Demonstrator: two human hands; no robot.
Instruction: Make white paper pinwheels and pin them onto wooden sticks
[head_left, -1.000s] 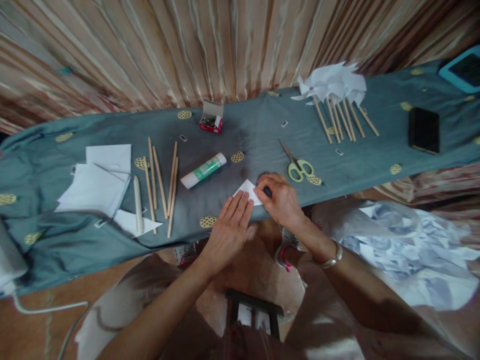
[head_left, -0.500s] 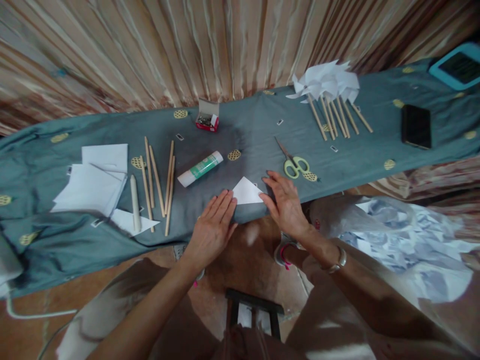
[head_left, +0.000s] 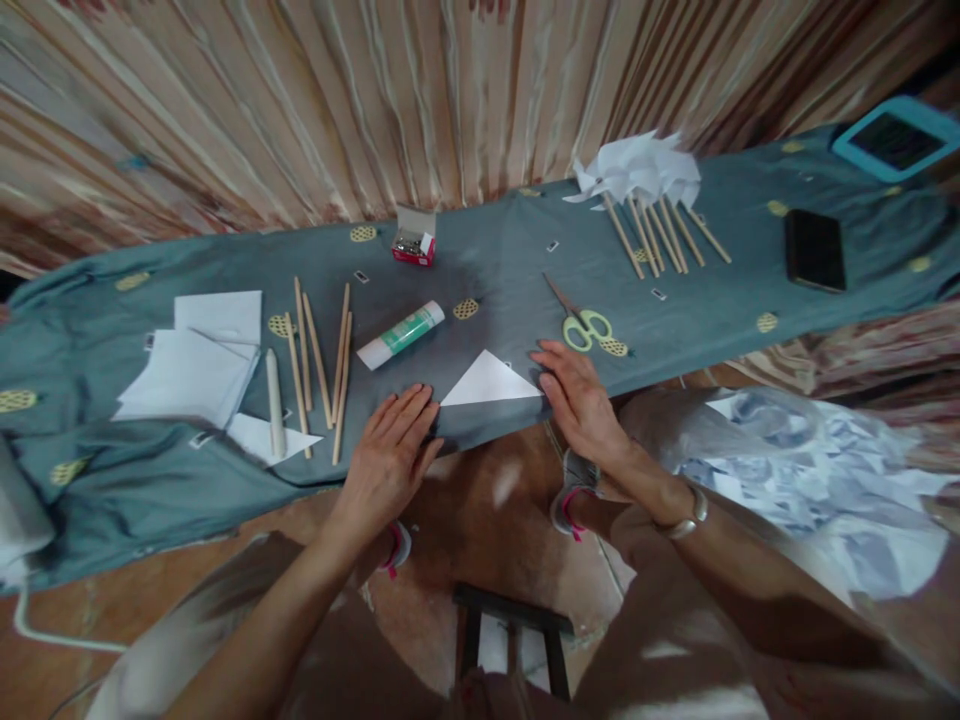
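A white paper folded into a triangle [head_left: 488,381] lies flat on the grey-green cloth [head_left: 495,260] near its front edge. My left hand [head_left: 390,455] rests flat and open on the cloth just left of the triangle, fingertips near its left corner. On the other side my right hand [head_left: 579,400] lies flat and open, fingers touching the right corner. Neither hand holds anything.
A glue stick [head_left: 400,335] and several wooden sticks [head_left: 319,360] lie to the left, beside a stack of white paper [head_left: 191,365]. Scissors [head_left: 581,320], a small red box [head_left: 414,243], paper pinwheels on sticks [head_left: 645,190], a black phone [head_left: 814,250] and a blue tablet [head_left: 892,135] lie on the cloth. A stool [head_left: 510,630] stands below.
Both hands slid apart along the cloth, left hand to the left and right hand to the right, uncovering the paper triangle, which now lies fully visible between them.
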